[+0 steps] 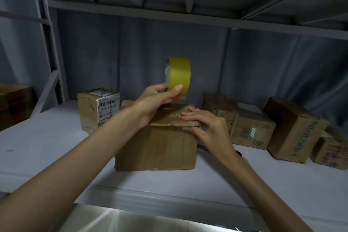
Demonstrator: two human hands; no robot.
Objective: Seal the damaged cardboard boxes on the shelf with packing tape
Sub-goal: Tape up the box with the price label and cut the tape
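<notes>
Item: cardboard box [156, 147], near centre of shelf [47, 137]; tape roll [178, 74] pinched upright above it in left hand [160, 98]. Right hand [203, 124], fingers flat and clamping nothing, presses the box's torn right top edge. Step appears to be taping; next likely needs the strip drawn taut across the top.

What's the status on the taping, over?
Left hand holds tape roll above front box. Right hand presses its top flap. Nothing in the way.

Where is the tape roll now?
The tape roll is at the centre of the head view, held upright in the left hand just above the front box.
</notes>
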